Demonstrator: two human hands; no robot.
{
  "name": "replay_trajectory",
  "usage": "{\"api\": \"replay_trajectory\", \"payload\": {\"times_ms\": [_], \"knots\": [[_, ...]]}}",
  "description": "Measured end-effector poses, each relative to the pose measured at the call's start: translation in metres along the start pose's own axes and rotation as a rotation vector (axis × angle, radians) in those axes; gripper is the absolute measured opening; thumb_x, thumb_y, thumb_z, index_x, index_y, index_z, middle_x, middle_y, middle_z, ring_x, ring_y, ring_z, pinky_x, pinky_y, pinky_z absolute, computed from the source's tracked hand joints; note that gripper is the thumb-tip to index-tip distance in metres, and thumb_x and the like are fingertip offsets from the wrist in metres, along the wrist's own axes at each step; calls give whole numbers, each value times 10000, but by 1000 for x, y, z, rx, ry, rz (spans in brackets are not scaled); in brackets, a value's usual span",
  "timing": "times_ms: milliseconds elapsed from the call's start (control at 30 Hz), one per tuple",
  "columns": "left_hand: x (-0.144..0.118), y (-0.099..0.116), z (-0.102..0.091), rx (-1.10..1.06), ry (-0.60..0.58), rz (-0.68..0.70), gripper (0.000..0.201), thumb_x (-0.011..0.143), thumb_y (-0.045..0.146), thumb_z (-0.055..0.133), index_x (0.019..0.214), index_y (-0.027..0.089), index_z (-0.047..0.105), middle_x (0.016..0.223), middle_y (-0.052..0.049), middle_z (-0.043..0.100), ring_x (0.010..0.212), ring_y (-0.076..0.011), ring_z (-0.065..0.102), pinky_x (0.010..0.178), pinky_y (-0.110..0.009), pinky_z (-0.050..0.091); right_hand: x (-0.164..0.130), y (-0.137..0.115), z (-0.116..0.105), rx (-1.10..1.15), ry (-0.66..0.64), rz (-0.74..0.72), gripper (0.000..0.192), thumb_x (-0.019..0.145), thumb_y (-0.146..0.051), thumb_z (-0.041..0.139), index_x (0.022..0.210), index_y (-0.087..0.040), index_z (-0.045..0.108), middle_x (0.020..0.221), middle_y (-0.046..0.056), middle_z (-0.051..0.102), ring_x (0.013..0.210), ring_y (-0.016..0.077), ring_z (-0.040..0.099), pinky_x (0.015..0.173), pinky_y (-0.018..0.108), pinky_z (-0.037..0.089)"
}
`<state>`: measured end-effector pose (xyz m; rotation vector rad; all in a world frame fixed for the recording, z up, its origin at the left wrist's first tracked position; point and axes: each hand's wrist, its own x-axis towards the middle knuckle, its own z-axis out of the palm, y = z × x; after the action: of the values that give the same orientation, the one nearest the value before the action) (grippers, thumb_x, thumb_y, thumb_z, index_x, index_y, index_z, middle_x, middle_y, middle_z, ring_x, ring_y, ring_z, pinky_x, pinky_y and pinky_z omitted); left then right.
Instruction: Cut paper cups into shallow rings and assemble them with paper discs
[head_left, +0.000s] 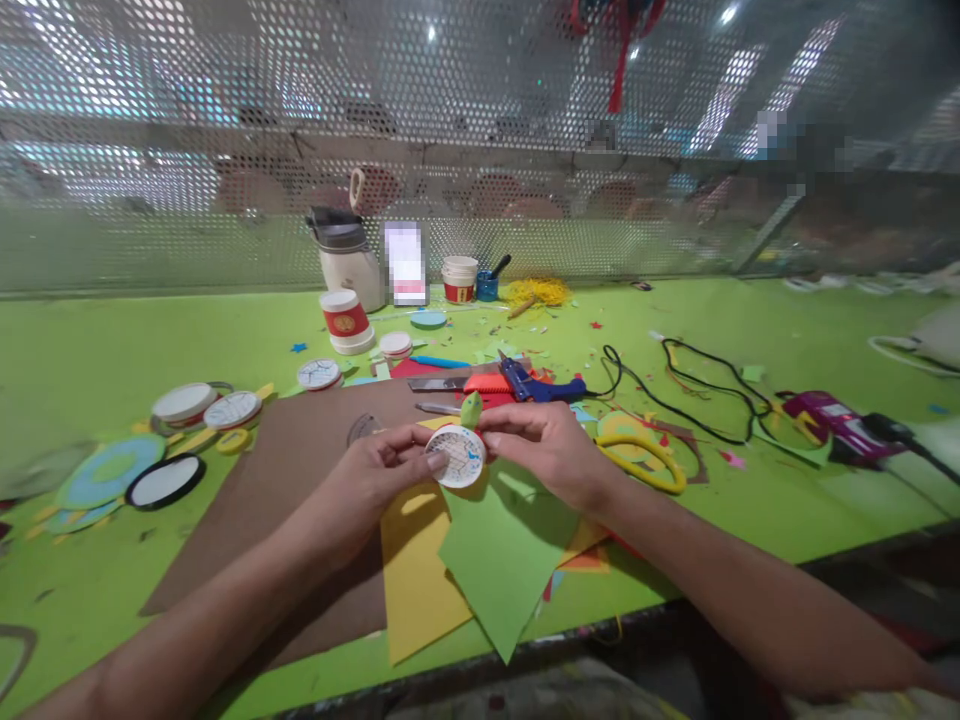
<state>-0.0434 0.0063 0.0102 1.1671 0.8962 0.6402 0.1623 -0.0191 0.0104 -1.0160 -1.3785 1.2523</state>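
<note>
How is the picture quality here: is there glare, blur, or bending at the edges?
Head view: the hands, left and right, and the white disc are sharp; the mesh screen shows bright glare and soft blur; the green table edge curves from wide-lens distortion; small patches are pixelated.

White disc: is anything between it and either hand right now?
Nothing visible. The left hand and right hand both pinch the white disc directly by its edges, above the green paper. A small green piece sticks up behind it.

white patterned disc [459,456], green paper [504,545]
</note>
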Motion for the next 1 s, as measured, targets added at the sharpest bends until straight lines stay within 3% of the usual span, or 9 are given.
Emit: {"api": "replay_trajectory", "payload": {"times_ms": [300, 500, 667, 833, 1000], "knots": [[-6, -4, 10, 4, 70, 47, 185, 786, 338, 742, 886, 194, 683, 852, -37, 749, 774, -172, 664, 696, -283, 505, -2, -5, 1, 36, -54, 35, 186, 770, -238, 649, 899, -191, 774, 833, 30, 759, 838, 206, 700, 773, 340, 540], [-2, -4, 6, 35, 44, 74, 194, 756, 320, 770, 871, 189, 684, 812, -24, 745, 754, -169, 665, 693, -279, 508, -1, 0, 1, -11, -60, 19, 163, 794, -277, 657, 884, -163, 733, 863, 48, 742, 805, 199, 681, 753, 333, 523], [-3, -2, 9, 19, 40, 39, 260, 728, 348, 782, 912, 191, 687, 806, -43, 753, 748, -219, 687, 705, -340, 535, -2, 0, 1, -55, -42, -23, 209, 802, -257, 640, 980, -154, 671, 879, 48, 702, 826, 192, 657, 741, 314, 514], [-8, -1, 15, -81, 59, 19, 223, 771, 313, 750, 951, 192, 700, 905, -64, 756, 841, -216, 677, 761, -333, 517, -1, -9, -4, -120, -103, -65, 137, 856, -244, 595, 890, -146, 684, 802, 24, 658, 739, 151, 602, 705, 287, 488], [-5, 0, 10, -43, 13, -3, 186, 752, 299, 776, 879, 179, 713, 885, -42, 743, 824, -168, 645, 782, -279, 468, 1, -12, -6, -141, -83, -66, 155, 862, -252, 596, 777, -148, 675, 681, 3, 628, 639, 127, 571, 625, 261, 478]]}}
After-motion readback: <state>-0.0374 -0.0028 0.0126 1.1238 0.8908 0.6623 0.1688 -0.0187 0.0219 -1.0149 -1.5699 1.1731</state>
